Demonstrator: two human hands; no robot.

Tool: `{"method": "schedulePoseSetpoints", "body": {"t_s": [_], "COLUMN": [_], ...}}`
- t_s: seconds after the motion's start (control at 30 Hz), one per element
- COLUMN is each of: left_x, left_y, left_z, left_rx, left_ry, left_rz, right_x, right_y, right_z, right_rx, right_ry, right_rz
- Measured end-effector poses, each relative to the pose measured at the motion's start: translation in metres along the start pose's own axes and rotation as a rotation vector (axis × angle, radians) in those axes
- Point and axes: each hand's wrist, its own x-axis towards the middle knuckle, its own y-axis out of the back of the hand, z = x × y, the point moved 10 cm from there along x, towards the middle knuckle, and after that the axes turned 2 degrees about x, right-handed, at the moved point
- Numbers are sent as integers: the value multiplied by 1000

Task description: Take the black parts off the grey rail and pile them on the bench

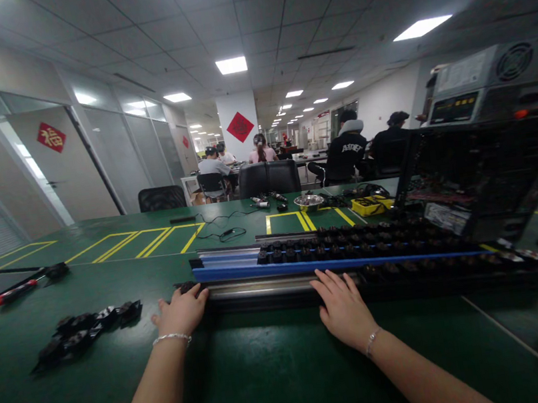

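Observation:
My left hand point(183, 314) is at the left end of a long metal rail point(262, 288), its fingers curled over a small black part point(189, 286) that the hand partly hides. My right hand point(347, 311) lies on the rail's front side farther right, fingers stretched and slightly apart. Black parts point(390, 271) sit in a row along the rail's right portion. Just behind runs a blue rail point(243, 270), with more rows of black parts point(301, 252) beside it. Left of my left hand, several loose black parts point(79, 334) lie on the green table point(255, 378).
An open computer case point(462, 179) with a power supply unit point(499, 83) on top stands at right. A red-handled tool point(14, 292) lies at left. Toward the back are a metal bowl point(308, 202), a yellow item point(372, 205) and a cable point(228, 233). People sit beyond the table.

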Motion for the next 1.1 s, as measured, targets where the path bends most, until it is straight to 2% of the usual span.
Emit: {"method": "schedulePoseSetpoints", "body": {"t_s": [0.53,1.1], "left_x": [3,1], "left_y": [1,9], "left_z": [-8,-12], "left_rx": [-5,25], "left_ry": [25,17], "left_rz": [11,85], "right_x": [0,0], "right_y": [0,0], "right_z": [0,0], "right_rx": [-5,12], "right_ry": [6,2], "right_rz": [11,1]}}
